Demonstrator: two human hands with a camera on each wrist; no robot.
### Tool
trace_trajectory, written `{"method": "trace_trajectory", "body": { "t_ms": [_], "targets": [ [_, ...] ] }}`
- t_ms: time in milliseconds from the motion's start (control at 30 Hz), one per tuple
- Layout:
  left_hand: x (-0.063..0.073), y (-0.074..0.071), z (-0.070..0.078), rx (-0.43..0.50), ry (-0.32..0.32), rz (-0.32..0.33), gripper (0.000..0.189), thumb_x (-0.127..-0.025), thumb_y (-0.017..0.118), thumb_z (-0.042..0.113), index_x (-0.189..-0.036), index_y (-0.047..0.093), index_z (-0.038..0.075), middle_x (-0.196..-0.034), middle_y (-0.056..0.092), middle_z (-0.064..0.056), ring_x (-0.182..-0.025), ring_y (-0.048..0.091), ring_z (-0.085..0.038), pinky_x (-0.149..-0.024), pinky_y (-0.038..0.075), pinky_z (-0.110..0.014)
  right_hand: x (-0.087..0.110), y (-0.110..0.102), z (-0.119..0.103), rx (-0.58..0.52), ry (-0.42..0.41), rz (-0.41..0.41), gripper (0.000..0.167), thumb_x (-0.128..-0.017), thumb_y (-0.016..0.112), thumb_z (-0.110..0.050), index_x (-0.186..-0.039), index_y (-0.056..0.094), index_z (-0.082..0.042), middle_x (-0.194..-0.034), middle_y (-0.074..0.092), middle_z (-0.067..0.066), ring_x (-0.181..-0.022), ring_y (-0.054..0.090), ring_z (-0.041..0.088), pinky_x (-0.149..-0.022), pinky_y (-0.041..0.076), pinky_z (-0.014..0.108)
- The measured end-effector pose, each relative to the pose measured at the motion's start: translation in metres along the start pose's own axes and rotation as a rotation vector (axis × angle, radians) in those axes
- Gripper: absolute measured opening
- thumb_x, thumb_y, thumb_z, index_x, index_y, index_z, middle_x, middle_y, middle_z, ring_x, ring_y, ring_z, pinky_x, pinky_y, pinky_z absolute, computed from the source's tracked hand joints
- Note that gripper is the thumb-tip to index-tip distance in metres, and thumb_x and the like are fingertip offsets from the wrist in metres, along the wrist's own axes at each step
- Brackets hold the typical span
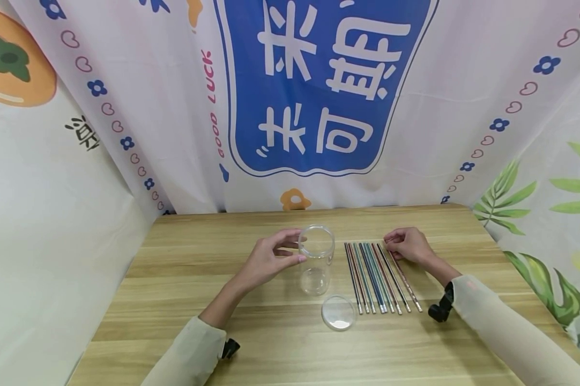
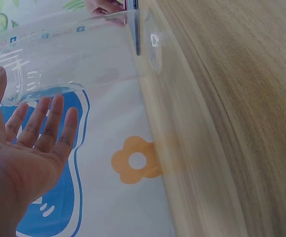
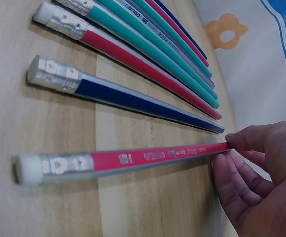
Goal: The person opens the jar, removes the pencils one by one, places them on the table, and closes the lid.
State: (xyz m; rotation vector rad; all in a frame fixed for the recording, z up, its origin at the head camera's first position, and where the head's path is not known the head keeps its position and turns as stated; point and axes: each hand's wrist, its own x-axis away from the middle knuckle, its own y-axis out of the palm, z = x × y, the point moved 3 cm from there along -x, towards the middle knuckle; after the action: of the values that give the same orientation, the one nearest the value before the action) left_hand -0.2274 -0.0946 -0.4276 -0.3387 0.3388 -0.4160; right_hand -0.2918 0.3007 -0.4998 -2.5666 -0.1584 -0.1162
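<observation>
A clear plastic jar (image 1: pixel 320 268) stands upright and uncovered on the table. My left hand (image 1: pixel 270 256) is spread at its rim, thumb and fingers reaching either side; in the left wrist view the fingers (image 2: pixel 49 129) are fairly straight beside the wall. The thumb and fingers of my right hand (image 1: pixel 409 244) pinch the far, uncapped end of a red pencil (image 3: pixel 158 157) at the right end of a row. Its white eraser points back toward me. Beside it lies a dark blue pencil (image 3: pixel 143 104), then several red, green and blue ones.
A round clear lid (image 1: pixel 339 312) lies flat in front of the jar, left of the pencils' eraser ends. The wooden table (image 1: pixel 184 300) ends at a printed cloth backdrop (image 1: pixel 251 193). A black wrist camera (image 1: pixel 441 306) sits on each sleeve.
</observation>
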Motion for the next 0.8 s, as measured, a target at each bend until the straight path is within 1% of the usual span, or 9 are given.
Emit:
{"method": "trace_trajectory", "body": {
  "t_ms": [133,367,467,567,800],
  "targets": [
    [-0.0002,0.0001,0.0001,0.000,0.006,-0.001,0.056,-0.093,0.084,0.017,-0.144,0.062,0.006,-0.134,0.072,-0.015,-0.118,0.072,-0.029,-0.096,0.063,-0.032,0.0005,0.0011,-0.0001,0.020,0.000,0.005,0.023,-0.098,0.075,-0.005,-0.117,0.073,0.008,-0.100,0.077,0.018,-0.077,0.073,0.017,-0.065,0.066,0.028],
    [-0.0001,0.0014,0.0000,0.000,0.007,0.000,0.055,-0.093,0.084,0.017,-0.143,0.063,0.007,-0.132,0.073,-0.010,-0.117,0.072,-0.028,-0.096,0.063,-0.031,0.0022,0.0026,-0.0013,0.030,-0.010,0.012,0.020,-0.097,0.074,-0.002,-0.114,0.073,0.009,-0.096,0.077,0.018,-0.073,0.072,0.016,-0.062,0.065,0.027],
    [0.0000,0.0010,-0.0002,0.003,0.009,-0.002,0.056,-0.093,0.084,0.016,-0.144,0.062,0.004,-0.133,0.072,-0.014,-0.118,0.072,-0.029,-0.096,0.063,-0.032,0.0024,0.0030,-0.0013,0.035,-0.018,0.013,0.020,-0.097,0.074,-0.002,-0.114,0.073,0.009,-0.095,0.077,0.017,-0.072,0.072,0.016,-0.062,0.064,0.026],
    [0.0001,0.0009,-0.0002,0.007,0.009,-0.003,0.057,-0.093,0.084,0.016,-0.144,0.061,0.004,-0.134,0.072,-0.016,-0.118,0.072,-0.029,-0.096,0.063,-0.032,0.0025,0.0035,-0.0009,0.040,-0.024,0.010,0.020,-0.097,0.074,-0.001,-0.114,0.073,0.009,-0.095,0.077,0.017,-0.072,0.072,0.015,-0.061,0.064,0.026],
    [0.0003,0.0015,-0.0005,0.018,0.007,-0.003,0.055,-0.094,0.084,0.016,-0.144,0.062,0.006,-0.135,0.070,-0.021,-0.118,0.072,-0.031,-0.096,0.063,-0.030,0.0035,0.0041,-0.0026,0.093,-0.056,0.026,0.018,-0.096,0.074,-0.001,-0.112,0.074,0.008,-0.094,0.077,0.016,-0.073,0.071,0.016,-0.061,0.063,0.024]
  ]
}}
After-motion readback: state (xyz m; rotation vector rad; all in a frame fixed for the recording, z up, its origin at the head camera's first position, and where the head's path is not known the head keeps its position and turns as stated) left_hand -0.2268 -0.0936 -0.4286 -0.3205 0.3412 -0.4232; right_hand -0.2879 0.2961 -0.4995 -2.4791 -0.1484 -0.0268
